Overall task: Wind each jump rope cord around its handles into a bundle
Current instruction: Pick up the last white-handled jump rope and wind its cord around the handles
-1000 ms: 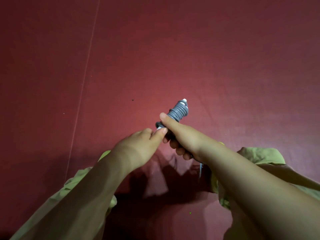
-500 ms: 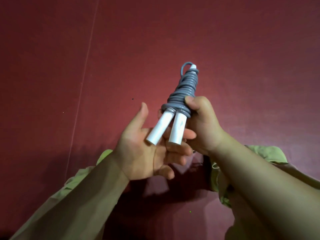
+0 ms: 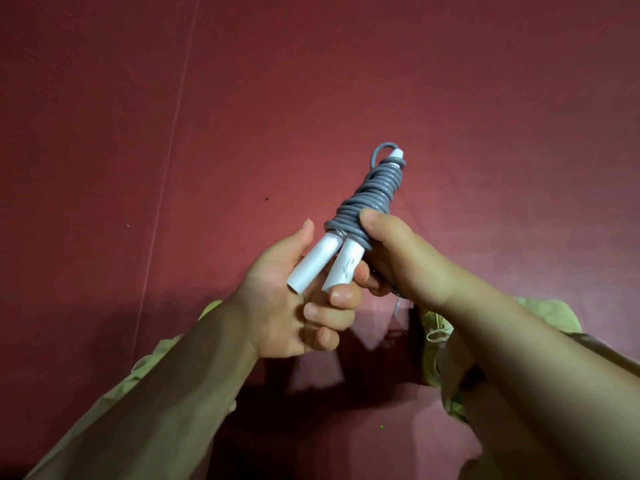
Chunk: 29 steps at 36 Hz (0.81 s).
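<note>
My left hand [image 3: 277, 299] cups under the two white handles [image 3: 325, 263], fingers loosely curled round their free ends. The grey cord [image 3: 370, 199] is wound tight over their upper part, a small loop at the tip. My right hand [image 3: 398, 258] grips the coils, thumb pressing. This bundle looks nearly finished; any other ropes are out of view. Beneath lies a dark red surface [image 3: 138, 116].
</note>
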Each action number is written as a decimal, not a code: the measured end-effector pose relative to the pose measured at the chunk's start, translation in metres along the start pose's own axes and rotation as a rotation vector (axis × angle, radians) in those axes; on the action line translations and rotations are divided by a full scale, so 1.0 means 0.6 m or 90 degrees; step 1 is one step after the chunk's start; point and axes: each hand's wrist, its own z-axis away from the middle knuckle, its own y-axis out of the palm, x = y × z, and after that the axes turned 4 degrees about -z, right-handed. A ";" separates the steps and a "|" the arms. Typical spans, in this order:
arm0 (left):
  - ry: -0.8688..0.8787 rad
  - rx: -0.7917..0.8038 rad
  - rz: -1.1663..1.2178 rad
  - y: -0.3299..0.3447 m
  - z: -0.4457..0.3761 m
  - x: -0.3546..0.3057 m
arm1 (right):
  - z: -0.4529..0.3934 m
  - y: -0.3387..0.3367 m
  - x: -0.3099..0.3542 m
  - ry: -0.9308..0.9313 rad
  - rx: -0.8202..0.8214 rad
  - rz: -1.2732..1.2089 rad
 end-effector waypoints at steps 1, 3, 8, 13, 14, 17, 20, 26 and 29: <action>0.002 -0.030 -0.001 0.005 -0.001 -0.002 | 0.000 -0.001 0.000 0.004 -0.004 0.017; 0.006 -0.115 -0.006 0.015 -0.001 -0.006 | 0.002 -0.001 0.005 0.019 -0.017 0.059; 0.026 -0.301 -0.063 0.019 -0.003 -0.014 | 0.003 0.000 0.006 0.074 -0.070 0.183; 0.028 -0.410 -0.190 0.012 -0.007 -0.011 | -0.001 0.000 -0.002 0.130 -0.109 0.272; 0.031 -0.415 -0.200 0.012 -0.007 -0.010 | -0.001 0.000 -0.003 0.135 -0.109 0.271; 0.048 -0.434 -0.229 0.013 -0.010 -0.009 | -0.002 -0.001 -0.002 0.144 -0.109 0.257; 0.060 -0.462 -0.264 0.012 -0.012 -0.008 | -0.005 0.000 -0.005 0.149 -0.111 0.282; 0.080 -0.566 -0.367 0.008 -0.015 -0.005 | -0.008 0.001 -0.013 0.134 -0.132 0.313; 0.089 -0.608 -0.419 0.004 -0.013 -0.006 | -0.010 0.005 -0.018 0.141 -0.131 0.269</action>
